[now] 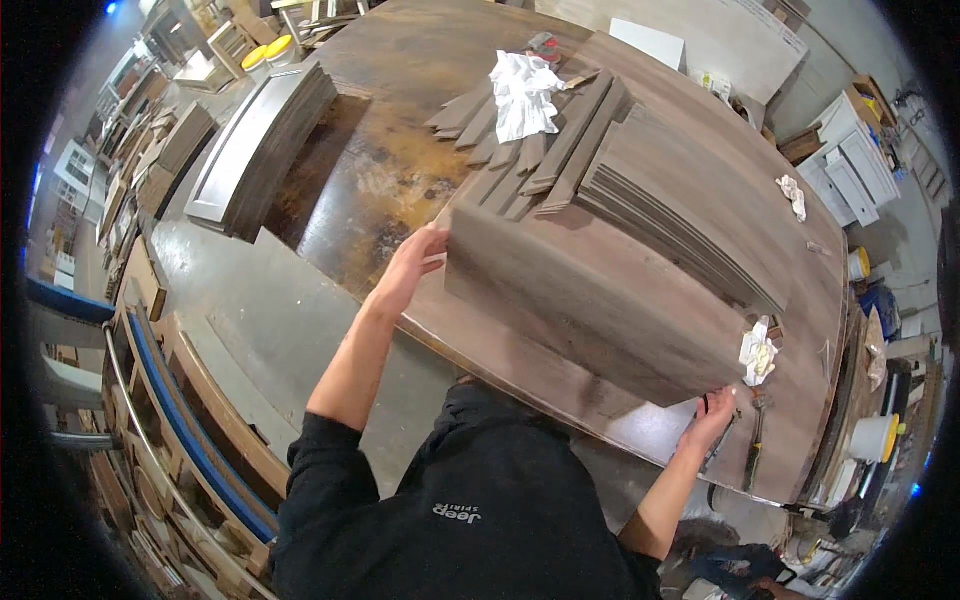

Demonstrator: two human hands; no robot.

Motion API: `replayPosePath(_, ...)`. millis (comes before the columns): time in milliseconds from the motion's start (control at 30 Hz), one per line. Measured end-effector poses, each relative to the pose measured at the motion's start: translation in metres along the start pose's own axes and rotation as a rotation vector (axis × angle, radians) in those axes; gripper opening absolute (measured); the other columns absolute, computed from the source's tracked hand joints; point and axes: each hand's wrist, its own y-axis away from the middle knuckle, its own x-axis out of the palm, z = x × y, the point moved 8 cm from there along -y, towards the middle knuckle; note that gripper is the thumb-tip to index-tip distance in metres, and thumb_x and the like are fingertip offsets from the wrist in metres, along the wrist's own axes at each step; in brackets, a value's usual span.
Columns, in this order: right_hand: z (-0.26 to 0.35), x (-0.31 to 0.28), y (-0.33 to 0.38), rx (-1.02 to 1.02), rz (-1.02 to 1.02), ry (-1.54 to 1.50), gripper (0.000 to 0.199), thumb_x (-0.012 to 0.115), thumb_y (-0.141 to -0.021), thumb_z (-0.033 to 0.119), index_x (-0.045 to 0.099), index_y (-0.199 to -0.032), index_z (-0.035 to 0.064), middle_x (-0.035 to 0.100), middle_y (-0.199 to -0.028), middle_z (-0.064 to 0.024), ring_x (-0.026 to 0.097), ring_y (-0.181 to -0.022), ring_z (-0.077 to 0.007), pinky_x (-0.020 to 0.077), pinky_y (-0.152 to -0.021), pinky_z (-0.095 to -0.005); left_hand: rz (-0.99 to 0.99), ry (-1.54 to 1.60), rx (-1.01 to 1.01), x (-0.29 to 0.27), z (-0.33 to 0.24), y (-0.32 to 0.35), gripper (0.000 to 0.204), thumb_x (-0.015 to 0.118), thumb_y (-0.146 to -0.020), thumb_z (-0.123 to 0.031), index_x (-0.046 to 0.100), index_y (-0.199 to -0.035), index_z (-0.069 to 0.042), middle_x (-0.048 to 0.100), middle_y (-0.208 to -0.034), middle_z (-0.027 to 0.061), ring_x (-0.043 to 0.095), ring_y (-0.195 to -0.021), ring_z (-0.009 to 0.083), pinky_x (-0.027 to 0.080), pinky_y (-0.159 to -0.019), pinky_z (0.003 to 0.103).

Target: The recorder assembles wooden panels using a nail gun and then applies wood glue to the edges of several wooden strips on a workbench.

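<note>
A long grey-brown wooden panel is tilted up on its long edge over the near part of the table. My left hand grips its left end, the fingertips partly behind the edge. At the lower right corner my right hand holds the other end, with its fingers partly hidden. Just behind the panel lies a stack of similar thin panels. To the left of that stack, narrow wood strips are piled loosely, with a crumpled white cloth on top.
A second crumpled cloth lies near the panel's right end, beside a ratchet-like tool. Another stack of panels stands at the far left. A blue-edged rack is on my left. White cabinet parts stand beyond the table at right.
</note>
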Motion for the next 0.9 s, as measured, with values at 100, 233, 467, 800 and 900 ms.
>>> replayPosePath(100,0.023,0.002,0.058,-0.064,-0.057,-0.173,0.067,0.041,-0.099,0.059,0.044,-0.145,0.0099,0.05,-0.143,-0.0078,0.047,-0.128,-0.0203,0.0315,-0.107,-0.0413,-0.051,0.004,-0.139,-0.026,-0.005,0.032,0.059,0.04,-0.103,-0.047,0.056,-0.133,0.002,0.06,-0.127,0.0154,0.06,-0.11,0.0232,0.048,-0.098,0.037)
replayPosePath(233,0.011,-0.02,0.102,-0.013,-0.112,-0.144,0.065,0.046,-0.102,0.052,0.047,-0.141,0.0012,0.054,-0.141,-0.0146,0.049,-0.13,-0.0266,0.0333,-0.11,-0.0452,0.055,-0.048,-0.298,-0.046,-0.017,0.083,0.063,0.047,-0.103,-0.049,0.052,-0.136,0.005,0.062,-0.127,0.0154,0.061,-0.114,0.0227,0.047,-0.101,0.037)
replayPosePath(467,0.004,-0.025,0.138,-0.068,-0.126,-0.122,0.058,0.043,-0.105,0.046,0.049,-0.14,0.0,0.055,-0.141,-0.0142,0.052,-0.13,-0.0272,0.0352,-0.11,-0.044,0.089,-0.123,-0.065,-0.035,-0.017,0.1,0.054,0.069,-0.09,0.0,0.051,-0.141,0.003,0.065,-0.119,0.0081,0.062,-0.095,0.0081,0.052,-0.084,0.024)
replayPosePath(800,-0.031,-0.048,0.143,0.06,-0.258,-0.146,0.058,0.051,-0.101,0.049,0.051,-0.14,0.0064,0.061,-0.131,-0.0096,0.057,-0.119,-0.022,0.0428,-0.097,-0.0371,-0.151,-0.011,-0.059,-0.042,0.011,0.103,0.039,0.062,-0.099,-0.017,0.059,-0.134,-0.001,0.067,-0.119,0.005,0.062,-0.102,0.011,0.051,-0.082,0.027)
replayPosePath(900,-0.066,-0.051,0.155,0.197,-0.15,-0.209,0.045,0.049,-0.102,0.039,0.059,-0.13,0.0049,0.064,-0.126,-0.0104,0.062,-0.111,-0.0219,0.0486,-0.086,-0.0332,-0.198,-0.253,-0.225,-0.059,0.047,0.119,0.042,0.063,-0.097,-0.017,0.057,-0.136,-0.002,0.066,-0.121,0.0072,0.062,-0.099,0.0127,0.051,-0.079,0.026)
